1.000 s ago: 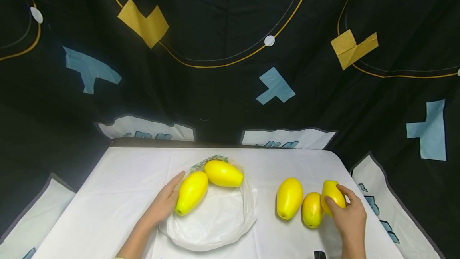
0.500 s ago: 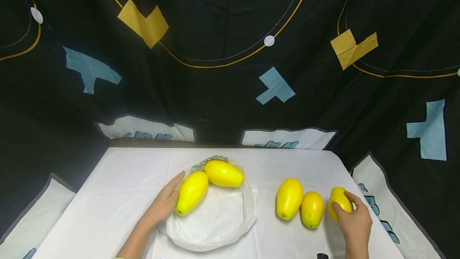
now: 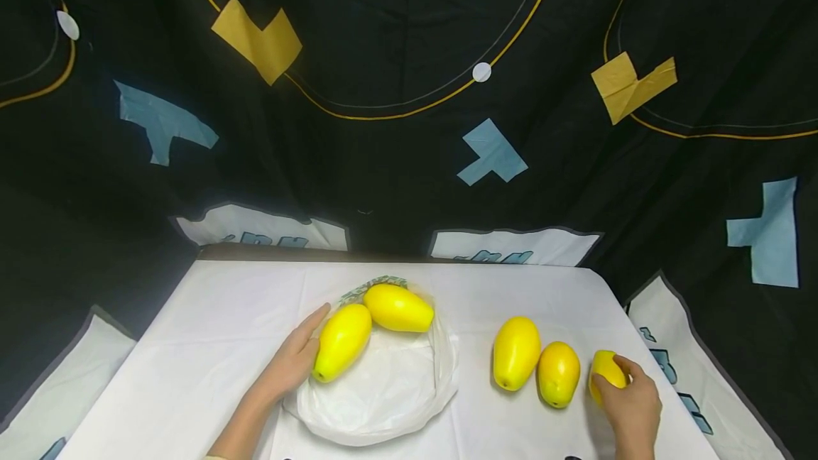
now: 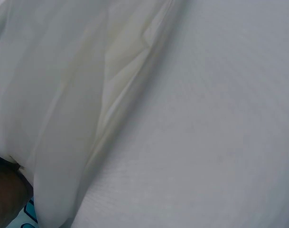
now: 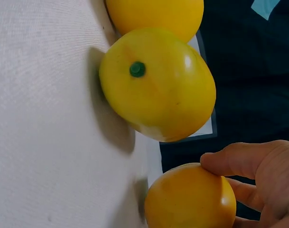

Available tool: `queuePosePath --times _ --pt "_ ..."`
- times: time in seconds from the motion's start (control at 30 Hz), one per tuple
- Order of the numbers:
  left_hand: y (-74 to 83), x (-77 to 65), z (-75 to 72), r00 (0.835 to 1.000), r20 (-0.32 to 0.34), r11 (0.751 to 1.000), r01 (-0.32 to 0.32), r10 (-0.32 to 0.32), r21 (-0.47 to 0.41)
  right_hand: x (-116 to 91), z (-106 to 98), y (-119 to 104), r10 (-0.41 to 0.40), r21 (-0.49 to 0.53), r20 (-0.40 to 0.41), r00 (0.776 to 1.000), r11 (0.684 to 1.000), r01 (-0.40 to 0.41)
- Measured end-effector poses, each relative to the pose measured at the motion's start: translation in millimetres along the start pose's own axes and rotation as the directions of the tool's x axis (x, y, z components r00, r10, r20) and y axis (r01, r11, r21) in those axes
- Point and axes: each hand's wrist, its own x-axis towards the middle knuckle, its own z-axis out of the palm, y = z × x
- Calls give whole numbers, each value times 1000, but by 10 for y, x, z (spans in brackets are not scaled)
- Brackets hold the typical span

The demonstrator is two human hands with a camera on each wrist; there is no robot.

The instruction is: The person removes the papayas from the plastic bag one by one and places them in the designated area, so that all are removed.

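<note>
A white plastic bag [image 3: 383, 403] lies on the table, with two yellow oblong fruits [image 3: 397, 308] on it at the back and left. My left hand [image 3: 297, 357] rests along the bag's left side with fingers extended, beside the nearer fruit [image 3: 342, 343]; its thumb is mostly hidden. Over at the right, my right hand [image 3: 633, 403] grips a smaller yellow oval fruit [image 3: 606, 373] between thumb and fingers, at or just above the tabletop. Beside it stand a similar fruit [image 3: 559, 375], green-stemmed in the right wrist view, and a larger one [image 3: 515, 353].
White cloth covers the table [image 3: 211, 325], whose right edge runs close beside my right hand. Behind it hangs a black curtain [image 3: 358, 176] with blue and gold patches. A sliver of a dark object [image 3: 572, 458] shows at the bottom edge.
My right hand has moved right and toward me with the smaller fruit, opening a gap from the fruit beside it. The left hand and the bag stay put.
</note>
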Motion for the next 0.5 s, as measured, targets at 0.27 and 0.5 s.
queuePosePath --times 0.27,0.5 --pt "-2 7 -2 1000 -1 1000 23 -23 13 9 27 28 -15 -20 15 1000 1000 15" --pt "-14 14 1 1000 -3 1000 10 -10 24 1 21 29 -15 -23 28 1000 1000 16"
